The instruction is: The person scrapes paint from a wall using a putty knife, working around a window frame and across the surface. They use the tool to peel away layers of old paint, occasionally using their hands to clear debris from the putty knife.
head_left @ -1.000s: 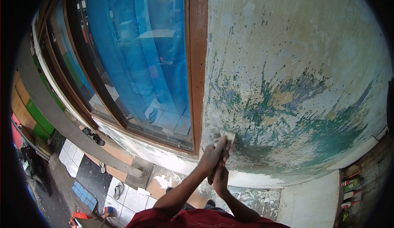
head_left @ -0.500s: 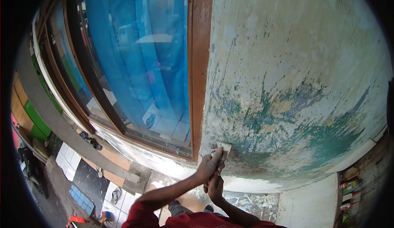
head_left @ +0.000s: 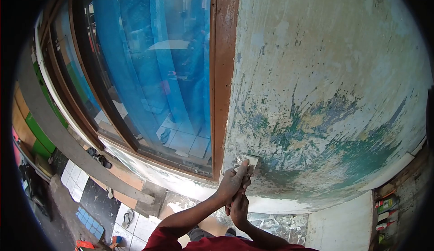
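Both of my hands are on a scraper (head_left: 254, 161) whose flat, pale blade lies against the wall (head_left: 312, 138). My left hand (head_left: 233, 184) is closed round its upper part, with the thumb stretched up along the blade. Just below, my right hand (head_left: 239, 209) is wrapped round the lower end of the handle, which the fingers mostly hide. Around the blade the wall surface is patchy, with green, grey and whitish layers showing. Some pale scraped bits cling beside the blade.
Left of the blade stands a brown window frame (head_left: 222, 79) with glass and a blue curtain (head_left: 149, 52) behind it. Peeled paint flakes (head_left: 282, 224) lie along the wall's foot. Bottles (head_left: 386, 203) stand at the right; sandals (head_left: 128, 218) rest on the tiled floor.
The blade and both hands have shifted very slightly to the right in view, along with the window frame. My grip on the scraper looks the same.
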Motion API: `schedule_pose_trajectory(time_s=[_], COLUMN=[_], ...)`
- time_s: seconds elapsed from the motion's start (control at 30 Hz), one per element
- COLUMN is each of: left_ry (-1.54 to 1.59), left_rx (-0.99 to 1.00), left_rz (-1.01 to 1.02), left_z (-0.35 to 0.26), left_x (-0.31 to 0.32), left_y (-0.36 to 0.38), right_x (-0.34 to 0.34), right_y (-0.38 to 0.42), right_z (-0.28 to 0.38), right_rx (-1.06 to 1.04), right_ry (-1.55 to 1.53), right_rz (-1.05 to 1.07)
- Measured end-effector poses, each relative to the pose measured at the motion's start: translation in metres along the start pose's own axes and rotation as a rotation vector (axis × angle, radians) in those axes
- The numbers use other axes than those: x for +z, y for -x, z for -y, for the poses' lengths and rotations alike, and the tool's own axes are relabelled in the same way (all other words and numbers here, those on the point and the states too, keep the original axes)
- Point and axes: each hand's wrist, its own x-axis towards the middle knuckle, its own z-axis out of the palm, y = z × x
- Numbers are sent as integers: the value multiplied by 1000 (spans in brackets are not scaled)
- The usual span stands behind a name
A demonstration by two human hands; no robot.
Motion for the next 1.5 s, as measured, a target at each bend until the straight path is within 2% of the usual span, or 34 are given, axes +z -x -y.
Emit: schedule_pose_trajectory(time_s=[0.1,0.2,0.37,0.47,0.5,0.63,0.83,0.97,1.1,1.2,1.37,1.5], left_ry=[-43,-91,-47,-36,-62,-79,-81,-81,-121,31,-55,-71], left_rx=[76,15,-74,-69,-55,-84,-48,142,83,-28,82,42], left_rz=[-3,46,-2,23,-29,60,6,-30,-36,-33,-61,-43], left_z=[-30,-56,-26,-18,-23,-48,-15,-42,-47,-17,-47,-40], left_x=[8,9,6,3,7,5,4,18,20,11,18,10], left_y=[2,7,12,9,10,17,12,8,12,10,11,12], right_x=[4,15,11,9,10,25,15,10,7,5,5,11], right_y=[-9,-12,5,7,4,3,4,-16,-12,5,-13,-6], right_z=[17,41,10,5,7,27,-12,20,17,3,14,10], right_rx=[10,6,62,91,93,51,17,-208,-95,22,-58,-14], right_ry=[-78,-173,-163,-135,-192,-233,-277,6,-148,-147,-96,-115], right_rz=[73,49,36,5,32,41,-3,18,49,17,83,57])
